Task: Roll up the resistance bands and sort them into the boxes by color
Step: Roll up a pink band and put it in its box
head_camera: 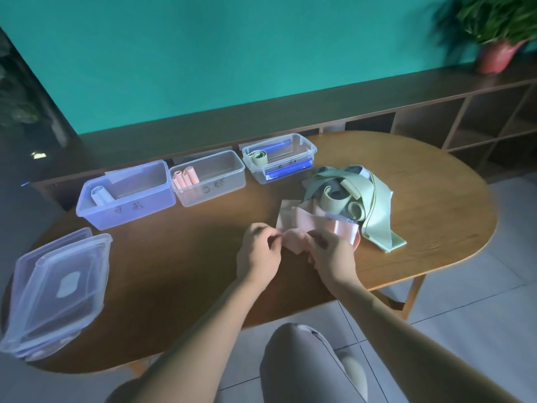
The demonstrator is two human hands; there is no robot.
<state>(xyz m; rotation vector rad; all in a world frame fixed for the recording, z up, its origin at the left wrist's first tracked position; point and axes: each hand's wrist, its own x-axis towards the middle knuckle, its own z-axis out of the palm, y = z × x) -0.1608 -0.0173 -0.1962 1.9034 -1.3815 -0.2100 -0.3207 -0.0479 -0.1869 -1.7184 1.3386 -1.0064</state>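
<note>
A pink resistance band (299,219) lies on the wooden table (180,257), partly rolled at its near end. My left hand (258,251) and my right hand (331,254) both pinch that rolled end between them. Behind it sits a tangled pile of green and grey bands (348,196). Three clear boxes stand in a row at the back: the left box (128,196) holds a white roll, the middle box (209,178) holds pink rolls, the right box (279,158) holds a green roll.
A stack of clear lids (55,292) lies at the table's left front edge. A long dark shelf unit (436,112) runs behind the table, with a potted plant (494,33) on it. My knee (305,362) shows below the table edge.
</note>
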